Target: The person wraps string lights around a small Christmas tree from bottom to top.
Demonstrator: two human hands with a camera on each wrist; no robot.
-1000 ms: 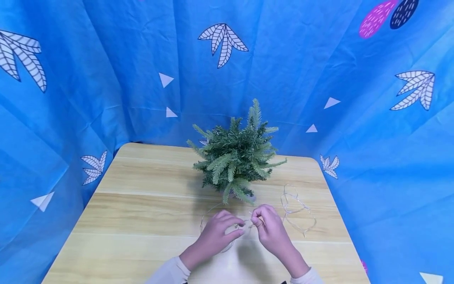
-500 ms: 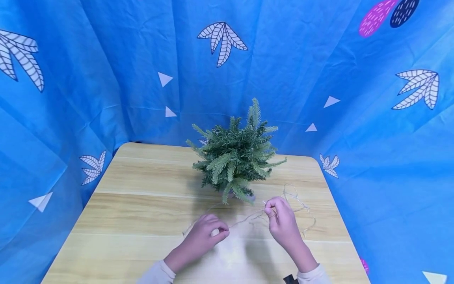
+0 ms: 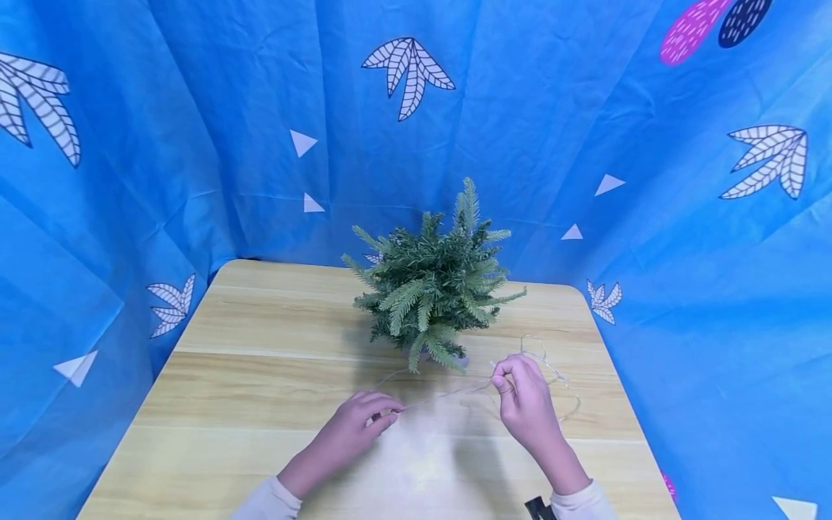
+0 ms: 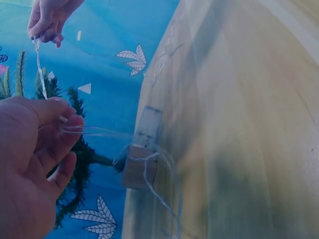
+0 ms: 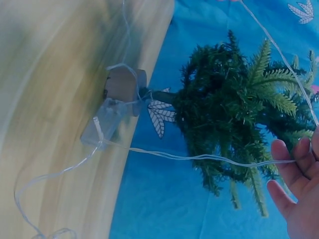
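My left hand (image 3: 344, 430) pinches a thin clear string of fairy lights (image 4: 41, 74) between thumb and fingers, in front of the tree to the left. To the right, my right hand (image 3: 529, 397) pinches the same string, and a stretch of it runs nearly straight between the hands. More strands trail from each hand toward the table in the wrist views. Behind the hands stands a small green artificial Christmas tree (image 3: 432, 289). Its block-shaped base (image 5: 122, 84) has wire around it, with a translucent box (image 5: 102, 124) beside it.
Loose loops of the string (image 3: 576, 404) lie on the wooden table (image 3: 247, 375) right of the tree. Blue printed cloth (image 3: 260, 108) hangs behind the table and along both sides.
Both hands have moved apart, the left one down and leftward, the right one up and rightward. The string between them has lengthened and straightened. The tree has stayed put.
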